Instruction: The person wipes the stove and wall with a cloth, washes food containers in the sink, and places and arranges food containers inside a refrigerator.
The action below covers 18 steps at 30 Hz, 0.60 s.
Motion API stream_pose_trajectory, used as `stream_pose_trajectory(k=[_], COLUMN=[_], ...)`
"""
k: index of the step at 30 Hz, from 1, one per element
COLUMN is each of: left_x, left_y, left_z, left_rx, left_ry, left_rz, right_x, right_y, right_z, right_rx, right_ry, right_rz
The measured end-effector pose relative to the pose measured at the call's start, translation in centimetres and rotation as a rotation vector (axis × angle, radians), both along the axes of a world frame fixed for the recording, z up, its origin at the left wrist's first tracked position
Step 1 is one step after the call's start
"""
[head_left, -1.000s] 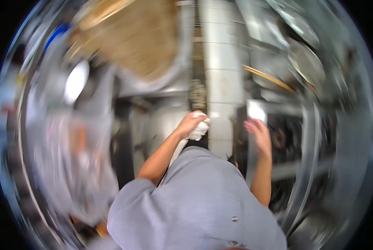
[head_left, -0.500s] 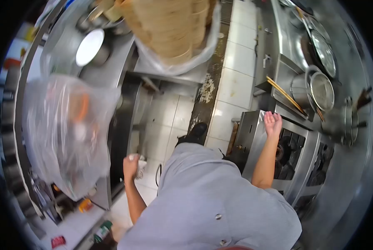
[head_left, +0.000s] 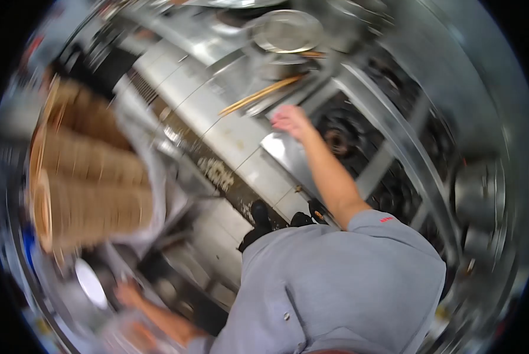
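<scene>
My right hand [head_left: 292, 122] hangs over the stove's front edge, its fingers loosely bent and apart, with nothing seen in them. Just beyond it, a pair of long chopsticks [head_left: 263, 94] lies across a metal ledge beside a round strainer [head_left: 287, 32]. My left hand [head_left: 129, 292] reaches out at the lower left, by the counter edge and close to a white bowl [head_left: 91, 283]. Motion smears its fingers, so whatever they hold cannot be made out.
Stacked bamboo steamers [head_left: 93, 206] stand at the left on plastic sheeting. Black gas burners [head_left: 338, 141] fill the stove on my right, with metal pots [head_left: 480, 192] farther right. A dark, wet floor channel [head_left: 214, 168] runs beside white tiles [head_left: 238, 138].
My view and body have turned to the right. The left hand, which gripped a white cloth low by the counter, has risen outward near the white bowl. My right hand's fingers have bent from flat.
</scene>
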<state>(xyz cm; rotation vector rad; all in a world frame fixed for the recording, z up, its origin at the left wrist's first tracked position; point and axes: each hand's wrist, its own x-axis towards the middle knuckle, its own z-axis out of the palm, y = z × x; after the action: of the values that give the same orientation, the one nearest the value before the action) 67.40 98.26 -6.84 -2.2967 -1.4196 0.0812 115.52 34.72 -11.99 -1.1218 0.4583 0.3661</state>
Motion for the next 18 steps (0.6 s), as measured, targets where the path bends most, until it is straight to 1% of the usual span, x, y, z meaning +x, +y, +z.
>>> stream_pose_trajectory(k=[1,2,3,4,5,6,7,8,9,10,11,12,13,14,15,16,17,18], left_x=[2.1,1.9,3.5,5.4,8.1,8.2,9.6,11.7,13.0,14.2,15.9,17.8,18.6,19.0,19.2,19.7,20.2,20.5], left_y=[-3.0,-2.1,-5.1,-8.1,-16.1,-14.5,-15.2,-18.7,-20.6,-22.7,-25.3,-31.1,-33.3,-34.8,-35.6,-36.5,-37.2,-37.8], left_z=[2.8,0.9,3.0,5.8,7.9,2.2,-0.2,-2.5,-7.6,-12.4,-15.2,-12.6,-15.4,-18.8,-21.8,-24.4,-26.3,-27.5], left_rx=[-0.076,0.134,0.372,-0.094,0.171,0.625,0.123,-0.202,-0.749,-1.357,-1.424,-1.679,-1.787,-1.872,-1.925,-1.949,-1.959,-1.956], left_ry=[0.013,-0.034,0.006,-0.069,-0.067,-0.173,-0.166,-0.415,-0.578,-0.71,-0.248,0.052,0.253,0.423,0.594,0.731,0.835,0.892], left_rz=[0.161,0.138,-0.159,-0.046,-0.187,-0.48,-0.34,-0.626,-0.803,-0.796,-0.752,-0.239,-0.168,-0.148,-0.11,-0.065,-0.026,-0.031], right_x=[-0.9,-3.2,-6.1,-8.8,-11.7,-15.8,-19.0,-22.4,-26.0,-29.1,-32.3,-35.8,-39.6,-44.3,-49.2,-52.5,-53.4,-55.7], right_y=[-0.7,-0.9,-1.2,-2.1,-3.4,-3.2,-3.4,-3.5,-3.4,-3.6,-3.9,-4.1,-4.5,-4.7,-6.3,-6.4,-5.5,-5.3], right_z=[-0.2,0.5,0.6,0.7,-0.7,0.0,2.1,1.4,0.2,-1.2,-2.9,-4.5,-7.4,-11.3,-15.9,-17.6,-13.5,-12.7], right_rx=[-0.014,-0.04,-0.094,-0.124,-0.194,-0.254,-0.354,-0.274,-0.186,-0.357,-0.547,-0.715,-0.88,-1.087,-1.088,-0.964,-0.636,-0.713], right_ry=[-0.007,-0.05,-0.243,-0.215,-0.642,-0.366,-0.335,-0.221,-0.113,-0.231,-0.226,-0.108,0.027,0.136,-0.301,-0.568,0.088,0.261], right_rz=[0.084,0.1,0.186,0.305,0.554,0.558,0.717,0.712,0.709,0.693,0.603,0.527,0.567,0.652,0.622,0.209,0.022,-0.023])
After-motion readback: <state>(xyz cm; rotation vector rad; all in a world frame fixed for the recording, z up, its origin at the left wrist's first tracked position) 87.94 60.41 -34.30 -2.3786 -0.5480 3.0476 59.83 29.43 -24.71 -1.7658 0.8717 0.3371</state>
